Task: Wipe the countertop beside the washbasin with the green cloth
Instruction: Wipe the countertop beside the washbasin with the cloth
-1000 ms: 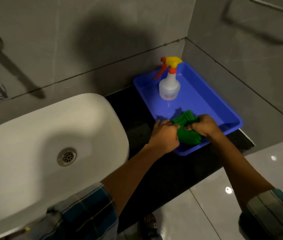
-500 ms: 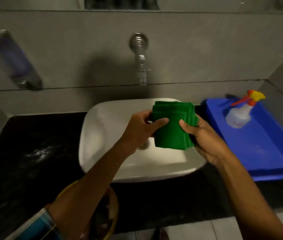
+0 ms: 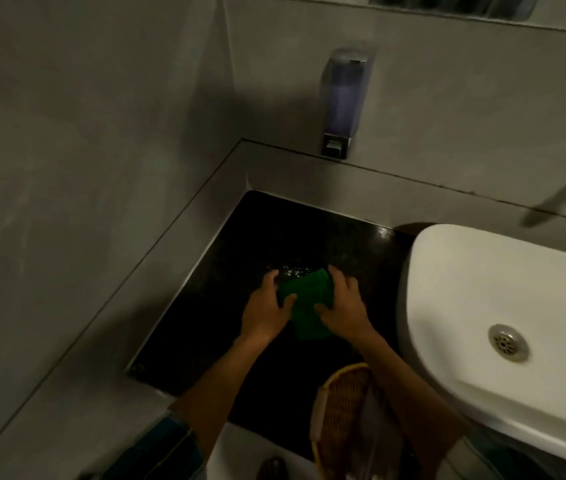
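A folded green cloth [image 3: 305, 301] lies between my two hands over the black countertop [image 3: 240, 244] left of the white washbasin [image 3: 482, 289]. My left hand [image 3: 266, 308] grips its left edge with the thumb on top. My right hand [image 3: 345, 304] grips its right edge. A patch of water drops [image 3: 295, 270] glints on the counter just beyond the cloth. Whether the cloth touches the counter I cannot tell.
Grey tiled walls [image 3: 84, 168] close the counter on the left and at the back. A soap dispenser [image 3: 343, 102] hangs on the back wall. A wicker basket [image 3: 343, 410] stands below the counter's front edge, under my right forearm. The basin's drain [image 3: 507, 342] shows at right.
Both hands lifted the green cloth out of the blue tray, carried it leftward over the basin, and now hold it low over the counter left of the basin.
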